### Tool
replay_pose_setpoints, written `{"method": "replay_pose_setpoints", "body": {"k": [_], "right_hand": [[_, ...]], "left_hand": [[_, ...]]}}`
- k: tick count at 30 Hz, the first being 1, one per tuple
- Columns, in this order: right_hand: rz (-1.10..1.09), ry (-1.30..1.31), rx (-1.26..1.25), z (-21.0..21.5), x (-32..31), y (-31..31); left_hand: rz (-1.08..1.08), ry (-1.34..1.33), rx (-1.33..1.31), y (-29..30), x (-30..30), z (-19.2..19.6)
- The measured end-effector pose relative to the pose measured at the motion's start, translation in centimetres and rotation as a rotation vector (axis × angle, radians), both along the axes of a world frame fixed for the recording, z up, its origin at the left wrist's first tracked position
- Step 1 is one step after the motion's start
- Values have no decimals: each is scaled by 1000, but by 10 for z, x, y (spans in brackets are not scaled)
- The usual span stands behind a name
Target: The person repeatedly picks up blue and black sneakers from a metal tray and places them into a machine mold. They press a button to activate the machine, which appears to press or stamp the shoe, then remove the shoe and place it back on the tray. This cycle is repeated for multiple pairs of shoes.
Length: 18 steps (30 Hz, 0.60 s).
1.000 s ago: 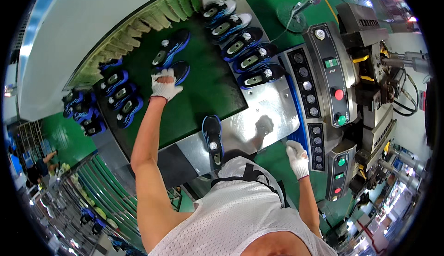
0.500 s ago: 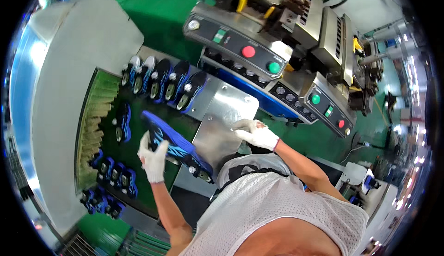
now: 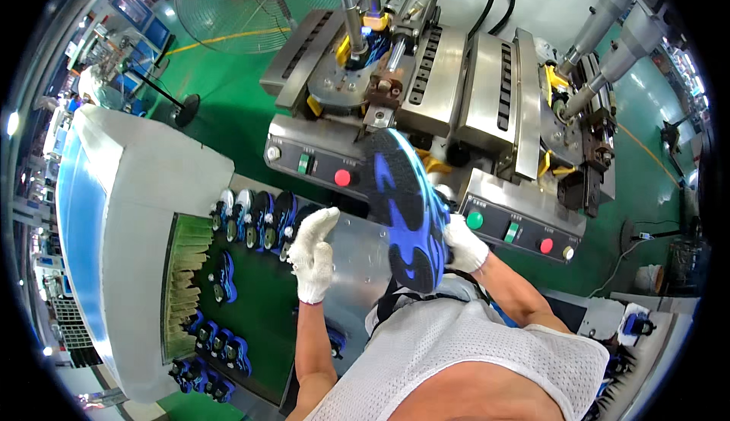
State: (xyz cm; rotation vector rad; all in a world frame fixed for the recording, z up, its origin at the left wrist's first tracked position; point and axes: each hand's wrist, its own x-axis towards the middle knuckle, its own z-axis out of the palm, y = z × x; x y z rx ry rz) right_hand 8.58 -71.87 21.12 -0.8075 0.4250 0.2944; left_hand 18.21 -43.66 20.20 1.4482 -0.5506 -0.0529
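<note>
My right hand [image 3: 465, 244], in a white knit glove, grips a black and blue sports shoe [image 3: 407, 208] from its right side. The shoe stands nearly upright, toe up, its patterned sole toward me; it hides part of my right fingers. To its left, my gloved left hand [image 3: 313, 257] is raised above the metal plate [image 3: 356, 261], fingers up and nothing in its grasp. Near my left forearm lies another blue shoe [image 3: 334, 341], partly hidden. Beyond my left hand stands a row of shoes [image 3: 262, 219] on metal-fitted lasts.
A two-station steel press [image 3: 449, 79] stands ahead, with button panels [image 3: 517, 227] at its front. A blue shoe [image 3: 374, 47] sits in its left station. At left, a green belt [image 3: 266, 307] carries more shoes beside a bristly curtain [image 3: 186, 284] and a white housing [image 3: 171, 162]. A fan [image 3: 255, 3] stands farther back.
My left hand gripped a shoe over the belt; now it is free. My right hand, empty before, now holds a shoe upright with its sole showing. The view has swung toward the press.
</note>
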Motion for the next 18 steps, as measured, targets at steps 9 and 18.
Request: {"method": "replay_pose_setpoints", "body": {"k": [9,18], "right_hand": [[-377,-326,47,6,-5,-93],[-419,-254,167,33,14,-59]], "left_hand": [[244,-89,449,-106,81,45],[91,-589,850,-175,289,-8]]}}
